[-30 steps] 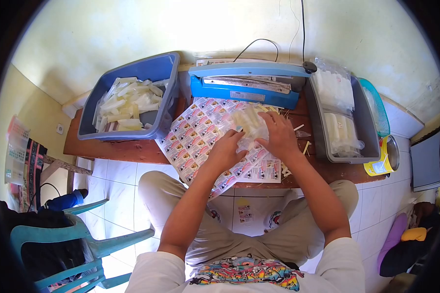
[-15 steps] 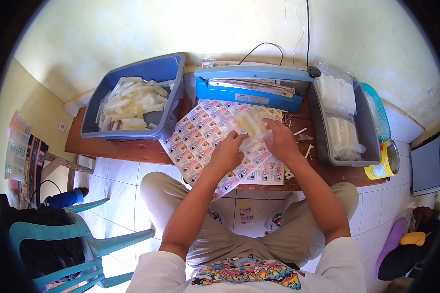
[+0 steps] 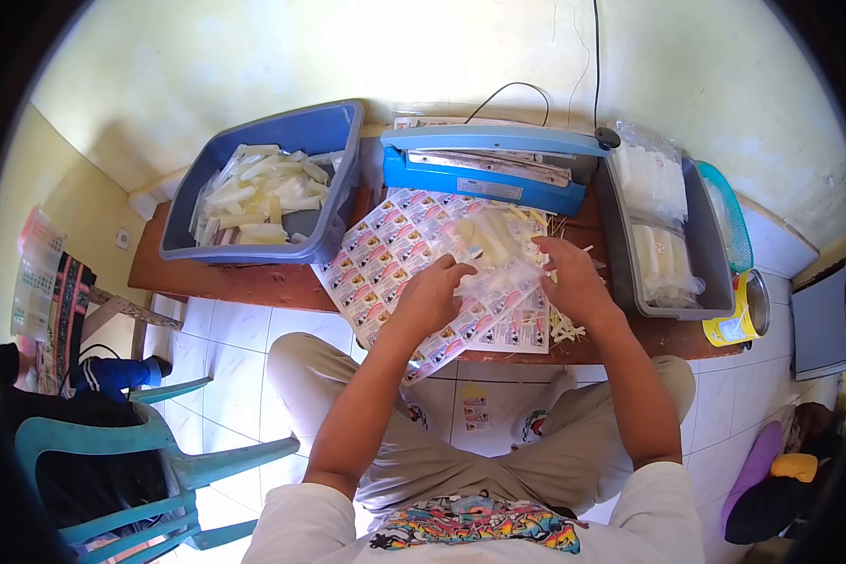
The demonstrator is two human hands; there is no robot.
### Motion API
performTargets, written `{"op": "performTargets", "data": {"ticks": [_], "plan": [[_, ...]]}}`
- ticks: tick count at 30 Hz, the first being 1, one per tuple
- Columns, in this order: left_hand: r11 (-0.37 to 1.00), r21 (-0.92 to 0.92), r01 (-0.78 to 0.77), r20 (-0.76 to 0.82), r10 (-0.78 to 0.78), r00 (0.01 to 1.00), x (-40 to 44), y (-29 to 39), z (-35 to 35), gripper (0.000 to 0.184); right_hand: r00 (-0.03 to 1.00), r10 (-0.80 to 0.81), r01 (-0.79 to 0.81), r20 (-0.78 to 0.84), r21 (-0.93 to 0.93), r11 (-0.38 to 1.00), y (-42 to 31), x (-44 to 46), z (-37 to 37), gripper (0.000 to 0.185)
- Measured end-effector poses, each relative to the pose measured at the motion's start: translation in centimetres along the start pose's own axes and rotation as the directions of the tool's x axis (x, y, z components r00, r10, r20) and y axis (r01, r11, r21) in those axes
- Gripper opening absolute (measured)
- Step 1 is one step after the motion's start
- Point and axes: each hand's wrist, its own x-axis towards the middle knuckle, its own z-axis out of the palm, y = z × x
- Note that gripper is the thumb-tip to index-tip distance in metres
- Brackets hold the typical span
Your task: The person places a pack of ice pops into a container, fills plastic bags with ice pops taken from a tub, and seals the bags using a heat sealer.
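A clear plastic bag [image 3: 487,242] with pale yellow pieces inside lies on sheets of printed labels [image 3: 376,268] in front of me. My left hand [image 3: 430,296] is at the bag's near left edge, its thumb and fingertips closed on the plastic. At the bag's right side is my right hand [image 3: 575,277], thumb and fingers bent but apart; whether the thumb touches the plastic is unclear. Behind the bag stands a blue bar heat sealer [image 3: 484,183] with its arm slightly raised.
On the left, a blue-grey tub [image 3: 338,211] holds many pale wrapped sticks. A grey tub [image 3: 714,244] with filled plastic packs stands right, beside a turquoise basket [image 3: 735,221] and a yellow can [image 3: 738,315]. Thin scraps [image 3: 564,329] litter the wooden bench [image 3: 244,289]. A green chair [image 3: 113,437] is lower left.
My right hand has moved right, from over the bag to its right edge, its fingers spreading. My left hand stays at the bag's near left side, and more of the bag shows.
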Motion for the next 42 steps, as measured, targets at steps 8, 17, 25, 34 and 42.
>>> {"op": "performTargets", "data": {"ticks": [8, 17, 25, 34, 42], "plan": [[0.978, -0.119, -0.17, -0.306, 0.127, 0.944, -0.9, 0.5, -2.2, 0.038, 0.99, -0.134, 0.131, -0.034, -0.063, 0.989, -2.9, -0.2, -2.1, 0.055], [0.976, -0.034, -0.215, -0.713, 0.127, 0.69, -1.6, -1.4, -7.0, 0.018, 0.954, -0.289, 0.298, -0.074, 0.225, 0.928, -10.3, 3.8, 1.8, 0.046], [0.998, -0.05, 0.024, -0.858, -0.055, 0.511, -1.9, -8.4, -15.0, 0.016, 0.889, -0.406, 0.458, -0.213, 0.412, 0.787, -18.1, 14.8, 8.9, 0.043], [0.86, -0.13, 0.494, -0.759, -0.407, 0.509, -1.2, -20.7, -20.9, 0.025, 0.916, -0.4, 0.377, 0.025, 0.285, 0.881, -23.6, 29.8, 21.1, 0.047], [0.684, -0.119, 0.72, -0.596, -0.629, 0.499, -1.1, -23.3, -22.8, 0.034, 0.806, -0.42, 0.469, 0.417, -0.018, 0.883, -24.6, 37.5, 29.0, 0.053]]}}
